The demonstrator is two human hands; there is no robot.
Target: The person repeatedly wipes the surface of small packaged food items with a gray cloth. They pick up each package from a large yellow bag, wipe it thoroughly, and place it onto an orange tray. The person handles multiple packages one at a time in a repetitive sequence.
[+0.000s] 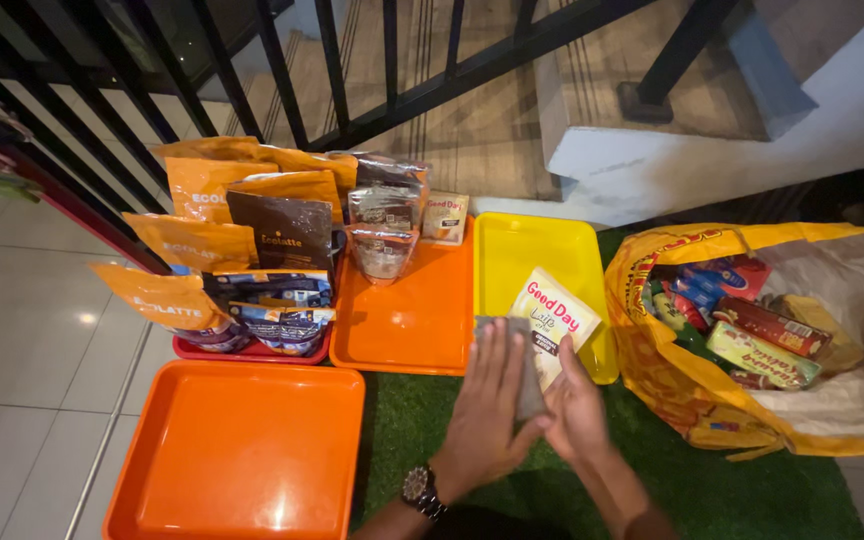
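Note:
My left hand [485,400] lies flat on a grey cloth [529,385] and presses it against a cream snack packet [552,318]. The packet leans over the front of a yellow tray [512,250]. My right hand [577,410] grips the packet's lower edge from the right. A wristwatch [420,491] sits on my left wrist. Both hands hover over green artificial turf [407,420].
An orange tray [412,325] holds clear pouches and a small box at its back. A red tray [252,350] is packed with orange and dark pouches. Another orange tray [242,450] lies front left. A yellow bag [672,390] of groceries stands right. Black railing [392,60] runs behind.

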